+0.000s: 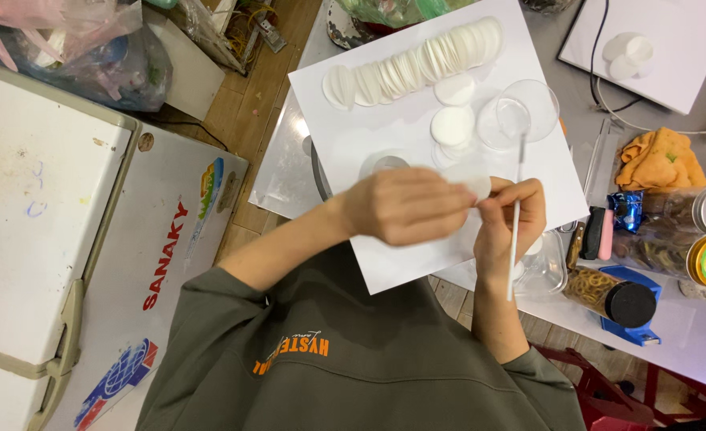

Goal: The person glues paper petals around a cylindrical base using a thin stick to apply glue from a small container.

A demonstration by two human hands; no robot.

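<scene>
Together, two hands [448, 211] grip one disc [477, 186], one stick [515, 231]

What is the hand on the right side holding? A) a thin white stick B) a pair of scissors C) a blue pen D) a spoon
A: the right hand grips a thin white stick that runs up and down past the fingers, next to the small white disc that the left hand pinches.
</scene>
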